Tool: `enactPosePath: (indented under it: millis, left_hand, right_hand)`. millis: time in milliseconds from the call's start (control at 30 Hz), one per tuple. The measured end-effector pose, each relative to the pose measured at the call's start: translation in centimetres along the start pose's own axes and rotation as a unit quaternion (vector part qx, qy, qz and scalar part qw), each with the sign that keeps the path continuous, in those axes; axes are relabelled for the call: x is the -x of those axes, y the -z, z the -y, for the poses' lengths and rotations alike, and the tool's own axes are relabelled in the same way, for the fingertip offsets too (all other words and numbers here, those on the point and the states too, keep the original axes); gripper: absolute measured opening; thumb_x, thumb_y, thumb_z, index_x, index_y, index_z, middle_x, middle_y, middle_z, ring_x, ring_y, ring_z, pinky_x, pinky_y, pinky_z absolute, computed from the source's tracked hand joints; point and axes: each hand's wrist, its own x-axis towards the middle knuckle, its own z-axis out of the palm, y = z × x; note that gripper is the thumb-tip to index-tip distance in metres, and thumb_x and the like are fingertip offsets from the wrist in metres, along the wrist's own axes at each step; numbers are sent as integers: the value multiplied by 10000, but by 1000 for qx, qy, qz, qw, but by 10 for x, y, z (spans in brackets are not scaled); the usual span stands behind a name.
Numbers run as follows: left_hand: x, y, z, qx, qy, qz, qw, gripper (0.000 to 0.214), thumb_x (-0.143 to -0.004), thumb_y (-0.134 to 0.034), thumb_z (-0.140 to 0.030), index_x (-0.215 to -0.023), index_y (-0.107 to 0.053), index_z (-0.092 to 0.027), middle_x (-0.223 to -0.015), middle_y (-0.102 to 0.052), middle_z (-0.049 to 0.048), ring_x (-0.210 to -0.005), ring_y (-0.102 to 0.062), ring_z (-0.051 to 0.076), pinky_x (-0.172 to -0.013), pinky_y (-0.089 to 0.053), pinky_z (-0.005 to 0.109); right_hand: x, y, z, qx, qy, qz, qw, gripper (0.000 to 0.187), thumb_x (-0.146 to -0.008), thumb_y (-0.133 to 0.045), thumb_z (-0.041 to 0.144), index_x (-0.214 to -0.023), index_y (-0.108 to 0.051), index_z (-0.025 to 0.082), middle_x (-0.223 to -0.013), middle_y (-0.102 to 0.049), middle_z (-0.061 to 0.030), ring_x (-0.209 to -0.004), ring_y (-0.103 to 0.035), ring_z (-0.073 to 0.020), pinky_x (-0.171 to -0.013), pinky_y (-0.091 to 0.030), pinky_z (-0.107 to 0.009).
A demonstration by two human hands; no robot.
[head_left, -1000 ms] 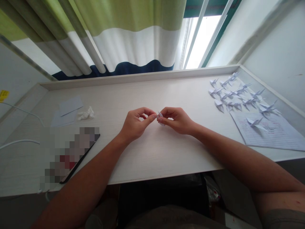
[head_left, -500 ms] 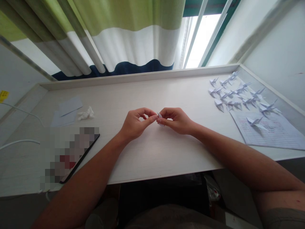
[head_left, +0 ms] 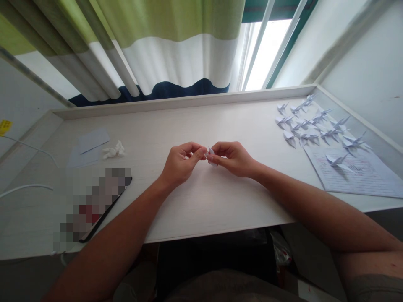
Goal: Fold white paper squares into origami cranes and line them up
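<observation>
Paper piece (head_left: 210,151), small, pale, folded, pinched between both hands' fingers (head_left: 201,154).

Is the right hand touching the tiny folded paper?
Touching. The head view shows the right hand pinching the small white folded paper piece between thumb and finger.

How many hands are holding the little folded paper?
2: the left hand holds the little folded paper from its left side, the right hand from its right, over the white table. None seem hidden.
</observation>
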Motion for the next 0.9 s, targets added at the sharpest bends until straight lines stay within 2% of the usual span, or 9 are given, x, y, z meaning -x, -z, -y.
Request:
enactPosePath:
  millis: [167, 233, 333, 433, 667, 900]
  left_hand:
    - [-1, 0, 1, 21, 10, -14, 1000, 536, -1034, -511, -614, -876, -797, -190, -792, -773, 73, -784, -712, 197, -720, -530, 330]
    - [-1, 1, 1, 27, 15, -14, 999, 486, -1023, -544, -578, -887, -796, -186, -808, -776, 70, -800, -712, 195, -736, -527, 329]
    - [-1, 1, 2, 23, 21, -6, 999, 288, -930, -714, -467, -889, -798, -194, -863, -791, 54, -838, -711, 191, -785, -530, 325]
    - [-1, 2, 3, 2, 27, -4, 1000, 197, -853, -797, -392, -858, -800, -195, -862, -801, 48, -807, -706, 187, -750, -521, 317]
    - [-2, 4, 1, -43, -12, -16, 999, 183, -853, -804, -387, -866, -803, -204, -871, -815, 50, -785, -722, 191, -716, -542, 310]
    - [-2, 6, -1, -85, -37, 9, 996, 192, -924, -721, -386, -853, -774, -216, -817, -791, 32, -768, -706, 188, -726, -540, 307]
  right_hand:
    - [-1, 0, 2, -56, -14, -4, 998, 426, -851, -828, 574, -811, -690, 173, -729, -702, -24, -676, -611, -143, -649, -497, -307]
    - [-2, 0, 2, -69, -22, -5, 997, 431, -840, -839, 572, -799, -689, 170, -732, -704, -26, -680, -616, -143, -648, -501, -304]
    - [-3, -1, 2, -78, -30, -5, 996, 445, -799, -873, 575, -777, -693, 168, -719, -697, -22, -677, -611, -141, -636, -488, -295]
    - [-3, -1, 1, -90, -31, -5, 995, 444, -777, -892, 566, -783, -699, 166, -711, -693, -16, -670, -603, -138, -643, -487, -296]
    - [-3, 0, 1, -83, -41, 0, 996, 427, -794, -883, 551, -785, -698, 166, -725, -691, -18, -674, -602, -138, -634, -490, -293]
    - [-4, 0, -3, -89, -44, 3, 995, 442, -750, -913, 553, -774, -691, 171, -717, -675, -9, -676, -588, -135, -627, -477, -285]
